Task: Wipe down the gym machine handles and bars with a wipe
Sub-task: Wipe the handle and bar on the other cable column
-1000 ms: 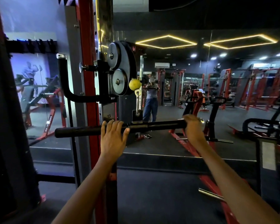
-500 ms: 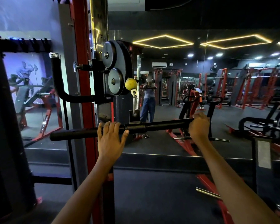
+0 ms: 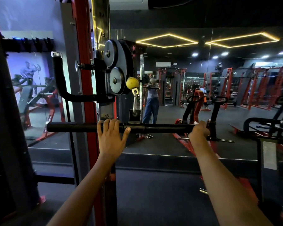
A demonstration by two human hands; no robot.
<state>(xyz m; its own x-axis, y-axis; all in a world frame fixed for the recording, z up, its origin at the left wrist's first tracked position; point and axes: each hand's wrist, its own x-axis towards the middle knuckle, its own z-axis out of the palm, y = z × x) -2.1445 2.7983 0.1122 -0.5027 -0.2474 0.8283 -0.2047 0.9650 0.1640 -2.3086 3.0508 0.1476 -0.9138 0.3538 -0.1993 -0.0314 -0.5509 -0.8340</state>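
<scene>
Two hands were on the black straight bar [image 3: 162,127], which hung level from a carabiner [image 3: 135,101] below a yellow ball stop [image 3: 132,83] on the cable machine. At far left, a black L-shaped handle [image 3: 62,88] projected from the red upright [image 3: 85,79], next to two black pulley wheels [image 3: 115,66]. The bar's left grip section was bare. The left hand [image 3: 112,137] gripped the bar just left of its centre, fingers curled over the top and thumb extended along the underside. The right hand [image 3: 198,132] was closed around the bar's right end. A small white patch [image 3: 196,123], apparently the wipe, showed at its fingers; how it was held could not be determined. Behind the bar, a wall mirror [image 3: 219,95] reflected the person and red gym equipment.
</scene>
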